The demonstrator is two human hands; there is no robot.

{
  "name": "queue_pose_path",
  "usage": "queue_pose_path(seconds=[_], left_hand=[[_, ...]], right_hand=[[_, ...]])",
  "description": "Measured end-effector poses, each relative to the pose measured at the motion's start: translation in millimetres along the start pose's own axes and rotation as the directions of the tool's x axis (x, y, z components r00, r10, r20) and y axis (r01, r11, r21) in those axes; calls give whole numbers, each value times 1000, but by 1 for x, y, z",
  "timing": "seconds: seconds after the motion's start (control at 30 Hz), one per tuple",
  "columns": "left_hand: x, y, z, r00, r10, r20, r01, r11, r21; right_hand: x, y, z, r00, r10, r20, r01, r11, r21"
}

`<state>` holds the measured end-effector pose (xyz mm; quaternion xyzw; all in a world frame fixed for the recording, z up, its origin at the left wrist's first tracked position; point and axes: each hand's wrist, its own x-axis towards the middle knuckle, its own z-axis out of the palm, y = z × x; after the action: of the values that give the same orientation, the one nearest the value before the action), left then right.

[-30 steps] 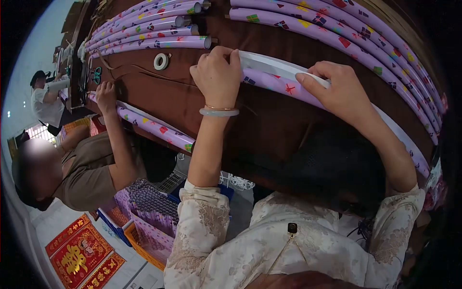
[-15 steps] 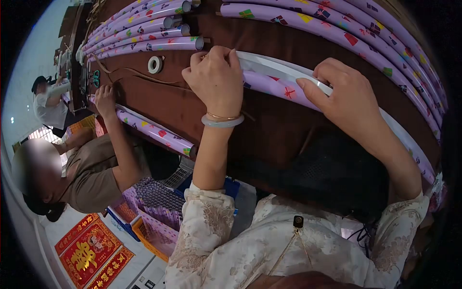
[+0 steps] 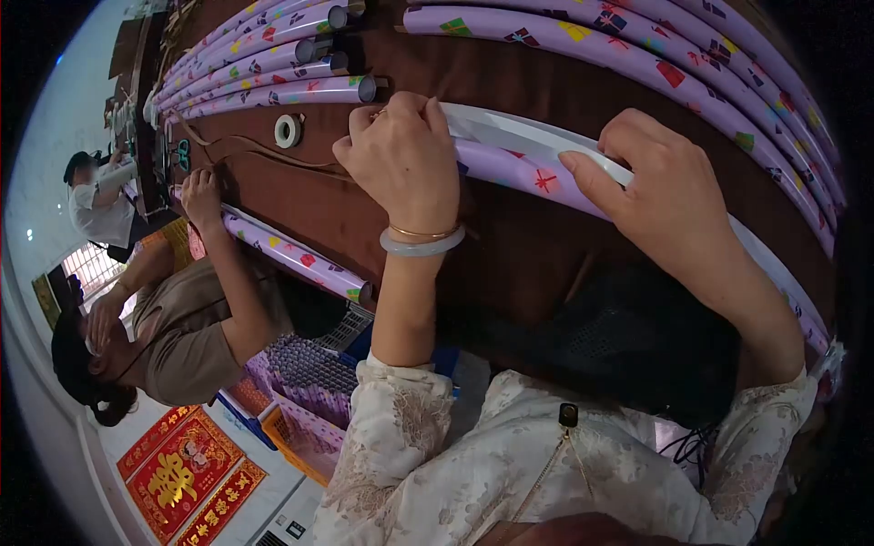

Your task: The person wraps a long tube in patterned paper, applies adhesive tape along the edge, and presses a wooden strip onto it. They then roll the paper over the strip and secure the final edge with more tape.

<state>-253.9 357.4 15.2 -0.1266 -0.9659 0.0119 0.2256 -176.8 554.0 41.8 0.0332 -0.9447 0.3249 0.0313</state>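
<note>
My left hand (image 3: 405,159) grips the left end of a long roll of purple patterned wrapping paper (image 3: 519,168) lying on the brown table (image 3: 346,205). My right hand (image 3: 669,196) presses on the same roll further right, its fingers pinching the loose white edge of the sheet (image 3: 546,136). The roll runs on under my right wrist toward the lower right.
Several finished purple rolls (image 3: 273,55) lie at the table's back, with more along the far right (image 3: 692,64). A tape ring (image 3: 288,130) sits on the table. A co-worker's hand (image 3: 200,191) holds another roll (image 3: 291,255) at left. Crates of rolls (image 3: 300,382) stand below.
Both my hands stay on the roll. The view has shifted slightly, and the co-worker at left has lifted a hand to the head.
</note>
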Motion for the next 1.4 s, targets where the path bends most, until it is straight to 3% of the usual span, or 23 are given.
queue_pose_path(seconds=[0.63, 0.8, 0.97, 1.17, 1.27, 1.33, 1.4], left_hand=[[3, 4, -3, 999, 15, 28, -17, 997, 76], [5, 5, -8, 998, -2, 66, 0, 1000, 28], [5, 1, -7, 998, 8, 62, -12, 999, 52], [7, -6, -6, 985, -77, 154, 77, 997, 8], [10, -15, -2, 965, -139, 222, 170, 977, -126], [12, -17, -1, 887, -261, 380, 362, 905, -224], [13, -14, -4, 873, -283, 398, 391, 893, -223]], right_hand=[[1, 3, -3, 999, -38, 8, 38, 991, -132], [0, -2, -9, 998, 13, 54, 1, 969, -246], [-2, 2, -5, 999, -45, -4, 42, 966, -255], [-2, 3, -5, 999, -36, -16, 30, 961, -273], [-3, 3, -4, 999, -43, -11, 38, 957, -289], [-3, 3, -4, 998, -59, -19, 51, 954, -295], [-4, 2, -5, 998, -62, -11, 55, 950, -308]])
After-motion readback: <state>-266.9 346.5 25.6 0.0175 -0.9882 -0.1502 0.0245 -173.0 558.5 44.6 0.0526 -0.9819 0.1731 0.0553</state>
